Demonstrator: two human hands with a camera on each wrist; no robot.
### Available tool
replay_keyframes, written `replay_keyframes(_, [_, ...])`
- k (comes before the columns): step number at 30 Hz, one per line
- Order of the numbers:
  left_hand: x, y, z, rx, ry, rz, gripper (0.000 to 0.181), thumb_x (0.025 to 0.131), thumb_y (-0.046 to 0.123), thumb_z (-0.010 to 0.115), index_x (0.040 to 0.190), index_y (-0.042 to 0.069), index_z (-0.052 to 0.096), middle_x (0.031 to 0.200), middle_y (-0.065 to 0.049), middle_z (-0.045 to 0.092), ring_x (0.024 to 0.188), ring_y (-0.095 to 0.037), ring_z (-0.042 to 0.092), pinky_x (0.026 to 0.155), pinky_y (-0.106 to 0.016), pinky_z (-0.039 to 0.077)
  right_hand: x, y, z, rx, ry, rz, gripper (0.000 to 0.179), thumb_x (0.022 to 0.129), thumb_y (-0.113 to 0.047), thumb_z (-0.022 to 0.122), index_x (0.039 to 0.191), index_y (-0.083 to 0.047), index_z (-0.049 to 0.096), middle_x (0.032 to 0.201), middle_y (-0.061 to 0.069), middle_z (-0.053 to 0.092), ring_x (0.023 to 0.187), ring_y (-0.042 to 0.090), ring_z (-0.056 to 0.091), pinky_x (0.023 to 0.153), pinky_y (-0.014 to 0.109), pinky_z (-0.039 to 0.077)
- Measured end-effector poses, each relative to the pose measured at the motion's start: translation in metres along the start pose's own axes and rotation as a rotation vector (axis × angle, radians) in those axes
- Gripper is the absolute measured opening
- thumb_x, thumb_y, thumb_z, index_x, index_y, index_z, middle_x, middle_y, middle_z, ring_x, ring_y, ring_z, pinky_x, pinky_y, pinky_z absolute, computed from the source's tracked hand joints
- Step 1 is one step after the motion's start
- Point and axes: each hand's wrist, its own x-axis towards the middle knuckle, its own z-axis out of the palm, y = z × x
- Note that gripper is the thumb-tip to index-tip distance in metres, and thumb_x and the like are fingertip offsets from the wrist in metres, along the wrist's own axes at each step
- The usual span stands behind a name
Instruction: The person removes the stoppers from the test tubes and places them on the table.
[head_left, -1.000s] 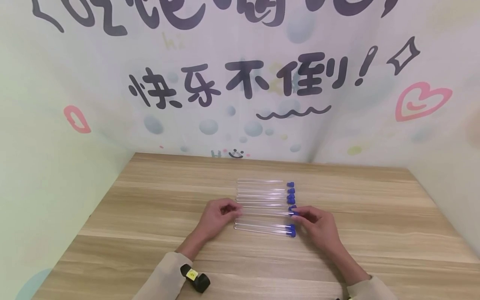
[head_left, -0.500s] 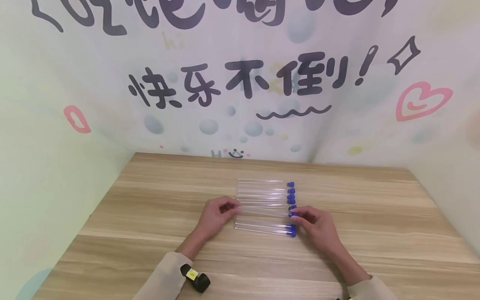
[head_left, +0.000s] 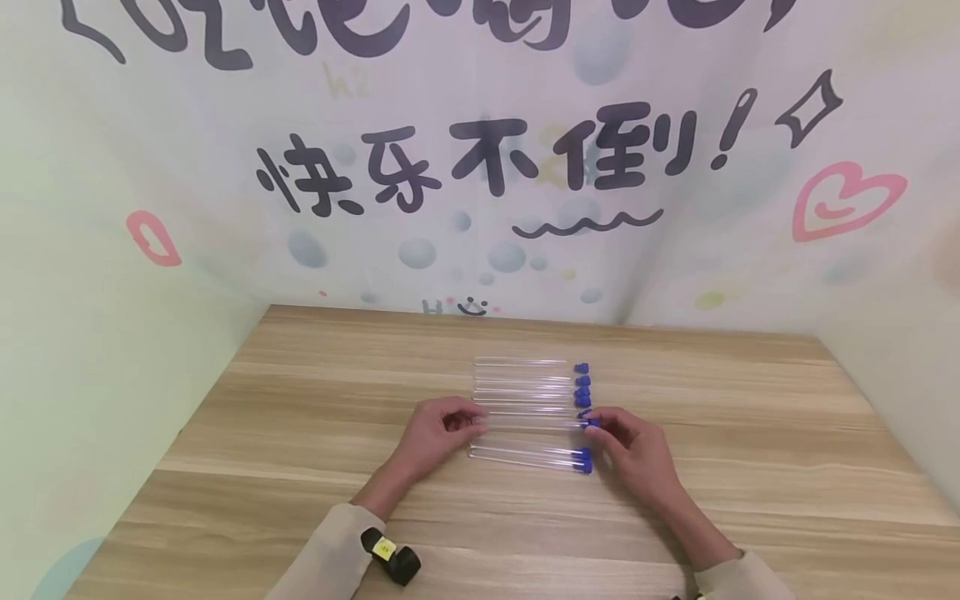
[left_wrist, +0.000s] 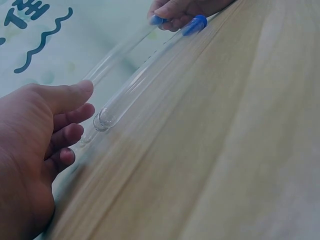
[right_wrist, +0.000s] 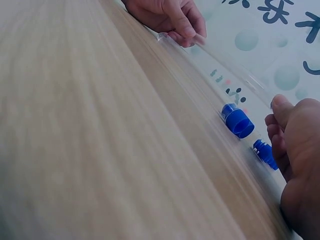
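A clear test tube is stretched between the two hands, slightly above the table in the wrist views. My left hand pinches its rounded end between thumb and fingers. At the other end, my right hand pinches the blue cap, which the fingertips largely cover. Nearer the person lie capped test tubes with blue caps on their right ends. Beyond the held tube, several uncapped tubes lie side by side, each roughly in line with a loose blue cap on the right.
The wood-grain table reaches back to a white printed curtain with black lettering. Pale walls stand on both sides. A black wrist camera sits on the left sleeve.
The held tube shifts slightly: it tilted half a second ago and now lies closer to level. Both hands keep their hold with small movements; the tubes and caps on the table stay put.
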Motion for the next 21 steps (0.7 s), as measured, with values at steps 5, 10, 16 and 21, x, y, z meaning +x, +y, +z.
replay_keyframes(5, [0.000,0.000,0.000,0.006,0.002,0.017,0.016,0.082,0.000,0.073,0.097,-0.004,0.071,0.083,-0.011,0.067,0.069,-0.019,0.054,0.060,-0.024,0.044,0.001,-0.003,0.000,-0.048,-0.001,-0.026,0.015,0.088,-0.011,0.070,0.102,-0.014,0.069,0.096,-0.006,0.068,0.088,0.011,0.062,0.076,0.019,0.050])
replay_keyframes(10, [-0.001,0.001,0.001,0.019,0.002,0.039,0.015,0.082,-0.001,0.073,0.097,-0.004,0.072,0.083,-0.011,0.066,0.069,-0.018,0.054,0.060,-0.025,0.045,0.001,-0.005,0.000,-0.053,-0.011,-0.009,0.014,0.088,-0.010,0.069,0.102,-0.014,0.067,0.097,-0.005,0.068,0.088,0.012,0.062,0.076,0.020,0.050])
replay_keyframes(16, [0.000,-0.004,0.001,0.045,0.004,0.047,0.015,0.081,-0.001,0.073,0.096,-0.003,0.072,0.080,-0.010,0.064,0.068,-0.016,0.052,0.060,-0.024,0.043,0.001,-0.004,0.000,-0.062,-0.013,0.001,0.013,0.088,-0.011,0.069,0.101,-0.014,0.067,0.096,-0.005,0.067,0.085,0.012,0.061,0.073,0.021,0.050])
replay_keyframes(21, [0.004,-0.028,0.006,0.053,0.018,0.043,0.015,0.081,0.003,0.075,0.096,0.001,0.073,0.077,-0.006,0.062,0.066,-0.015,0.049,0.058,-0.023,0.040,0.002,-0.003,0.001,-0.076,-0.019,0.011,0.013,0.088,-0.013,0.069,0.101,-0.016,0.067,0.092,-0.007,0.066,0.081,0.013,0.059,0.070,0.022,0.049])
